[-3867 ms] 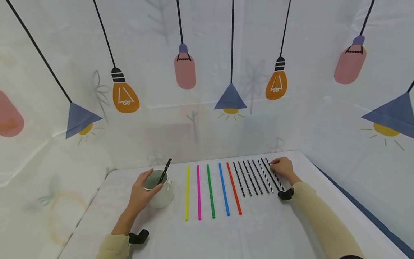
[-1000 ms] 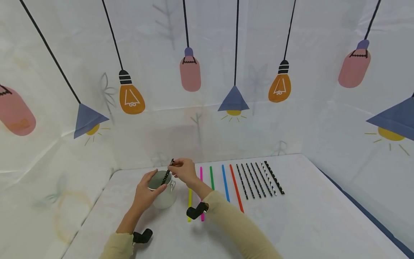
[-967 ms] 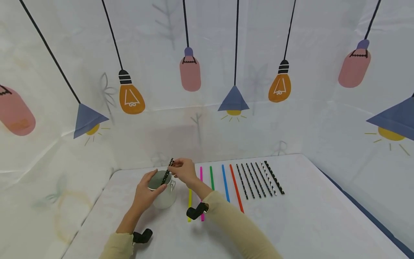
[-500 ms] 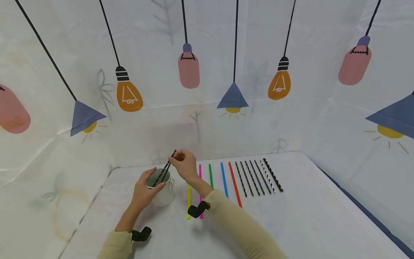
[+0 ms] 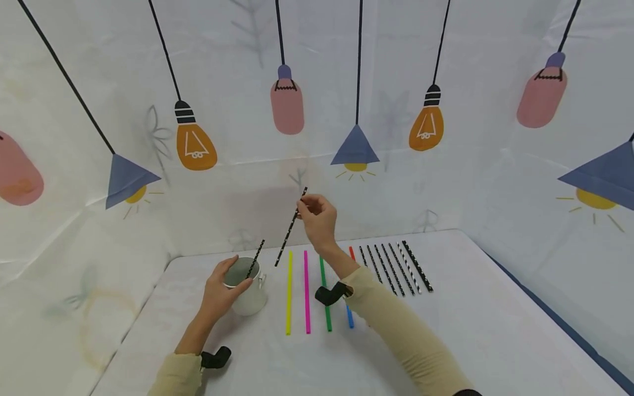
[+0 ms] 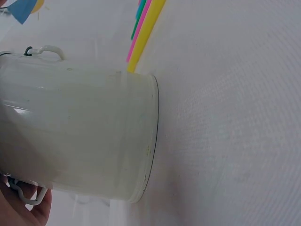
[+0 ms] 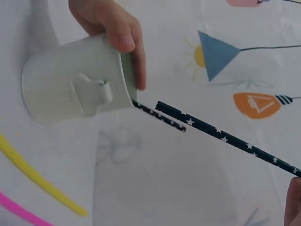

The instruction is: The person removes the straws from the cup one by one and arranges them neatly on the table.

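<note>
In the head view my left hand (image 5: pixel 220 289) grips the rim of a white pail (image 5: pixel 250 300) on the table, thumb and fingers around its top. A black patterned straw (image 5: pixel 255 257) leans inside the pail, its upper part above the rim. My right hand (image 5: pixel 319 223) is raised up and right of the pail, pinching another black straw (image 5: pixel 289 228) near its top. That straw hangs slanted, its lower end clear of the rim. White stars show on the held straw (image 7: pixel 225 136) in the right wrist view. The pail's side handle (image 7: pixel 94 94) faces that camera.
Right of the pail lie yellow (image 5: pixel 289 294), pink (image 5: pixel 307 294), green (image 5: pixel 328 316), blue (image 5: pixel 350 318) and red (image 5: pixel 351 253) straws, the last three partly behind the right arm. Several black-and-white patterned straws (image 5: pixel 401 269) lie further right. A printed wall sheet (image 5: pixel 247 192) stands behind the table.
The right hand has gone from the right-hand row of straws to the pail. Over the last second it has drawn one black straw up and right out of the pail. The left hand stays put.
</note>
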The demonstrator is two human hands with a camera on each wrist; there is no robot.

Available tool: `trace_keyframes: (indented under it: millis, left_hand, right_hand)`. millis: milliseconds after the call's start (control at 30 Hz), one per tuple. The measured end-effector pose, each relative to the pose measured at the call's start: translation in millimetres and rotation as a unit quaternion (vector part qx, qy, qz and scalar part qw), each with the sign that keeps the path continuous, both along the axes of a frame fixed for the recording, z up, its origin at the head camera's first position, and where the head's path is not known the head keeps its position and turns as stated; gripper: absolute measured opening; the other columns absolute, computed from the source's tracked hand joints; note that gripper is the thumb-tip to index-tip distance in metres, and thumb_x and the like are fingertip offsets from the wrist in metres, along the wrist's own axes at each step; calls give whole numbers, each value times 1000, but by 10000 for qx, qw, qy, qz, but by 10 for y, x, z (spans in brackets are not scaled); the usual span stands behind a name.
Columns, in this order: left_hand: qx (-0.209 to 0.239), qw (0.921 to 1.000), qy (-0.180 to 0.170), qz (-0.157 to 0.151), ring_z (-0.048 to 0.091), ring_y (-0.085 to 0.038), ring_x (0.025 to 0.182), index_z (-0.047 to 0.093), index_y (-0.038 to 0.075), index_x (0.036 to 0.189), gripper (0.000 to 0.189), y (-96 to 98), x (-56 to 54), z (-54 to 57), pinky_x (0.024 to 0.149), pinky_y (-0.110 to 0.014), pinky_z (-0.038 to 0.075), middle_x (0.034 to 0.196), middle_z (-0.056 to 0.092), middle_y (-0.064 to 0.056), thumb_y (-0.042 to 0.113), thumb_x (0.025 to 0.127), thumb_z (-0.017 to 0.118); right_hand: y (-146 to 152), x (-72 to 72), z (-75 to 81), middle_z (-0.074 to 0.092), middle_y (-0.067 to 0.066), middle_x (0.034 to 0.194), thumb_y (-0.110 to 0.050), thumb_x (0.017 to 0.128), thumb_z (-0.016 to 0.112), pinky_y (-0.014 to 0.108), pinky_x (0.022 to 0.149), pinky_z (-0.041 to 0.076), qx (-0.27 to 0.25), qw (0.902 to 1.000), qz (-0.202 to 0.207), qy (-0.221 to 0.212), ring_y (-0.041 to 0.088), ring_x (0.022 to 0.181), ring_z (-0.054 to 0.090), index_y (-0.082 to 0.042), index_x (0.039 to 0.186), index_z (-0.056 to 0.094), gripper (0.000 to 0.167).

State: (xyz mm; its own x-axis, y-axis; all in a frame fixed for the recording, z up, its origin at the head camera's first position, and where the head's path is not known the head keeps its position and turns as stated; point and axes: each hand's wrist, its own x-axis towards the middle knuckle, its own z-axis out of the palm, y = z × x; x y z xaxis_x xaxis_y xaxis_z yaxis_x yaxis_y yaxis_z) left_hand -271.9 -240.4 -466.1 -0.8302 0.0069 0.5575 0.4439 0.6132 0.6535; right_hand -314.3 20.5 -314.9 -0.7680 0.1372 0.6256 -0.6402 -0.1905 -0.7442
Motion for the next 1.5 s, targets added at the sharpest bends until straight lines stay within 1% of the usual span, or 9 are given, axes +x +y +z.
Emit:
trace_keyframes:
  millis: [100,300,367,533,700,900,1100,1233,1500]
  left_hand:
    - [-16,10000,-10,-25,45,-38,124,48,1,141,72,2,-6,-5,95,-60,39,137,48,-19,25,81,80]
    - [-81,10000,52,17,45,-39,123,47,1,141,72,-1,-17,-1,94,-61,39,137,48,-20,25,81,79]
    - [-102,9999,51,23,46,-38,123,48,2,141,72,-6,-17,-3,94,-60,40,137,48,-20,25,81,79]
    - [-75,10000,-18,4,45,-38,124,47,3,142,73,-24,-10,-12,95,-60,39,137,48,-19,26,81,80]
    - [-34,9999,-73,-61,42,-39,127,47,3,142,73,-31,13,-1,96,-62,37,139,46,-18,26,82,80]
    - [-24,9998,-135,-106,42,-39,127,47,3,143,72,-15,22,18,95,-62,38,139,45,-18,26,82,79]
    - [-4,9999,-103,-90,42,-39,128,47,2,142,72,-7,39,36,97,-63,37,139,46,-19,25,82,79]
    - [-4,9999,-93,-77,42,-39,128,47,2,142,72,-10,37,38,96,-62,38,139,46,-19,24,82,79]
    - [-25,10000,-62,-54,42,-38,128,48,3,142,72,-18,11,18,96,-62,37,138,47,-18,25,81,80]
  right_hand:
    - [220,-73,9,65,23,93,5,89,65,33,65,58,134,9999,-90,-52,23,72,63,11,99,65,12]
    - [658,-365,-165,65,19,98,-3,91,67,29,61,57,212,9992,-170,-304,15,72,63,7,105,68,17]
    - [799,-407,-206,65,17,99,-3,91,67,28,62,57,322,9981,-262,-464,14,73,63,6,107,68,19]
    - [1179,-440,-279,61,15,107,1,89,67,29,67,57,881,9910,-243,-977,14,80,63,2,116,65,27]
    - [1605,-420,-360,57,21,117,-3,91,67,29,70,57,1597,9799,-131,-1184,18,86,63,-1,124,61,34]
    - [2060,-417,-449,56,26,115,-5,92,66,32,73,57,1850,9715,-144,-1477,21,87,64,4,131,53,42]
    - [2400,-436,-511,60,20,110,-8,93,67,25,71,55,2198,9618,-420,-1578,10,84,63,10,127,53,41]
    - [2620,-507,-595,61,15,106,-11,92,68,23,72,55,2316,9554,-620,-1726,8,83,63,9,125,55,40]
    - [2974,-614,-799,60,19,111,-14,94,66,19,71,53,2730,9295,-1072,-2237,5,82,60,6,126,57,39]
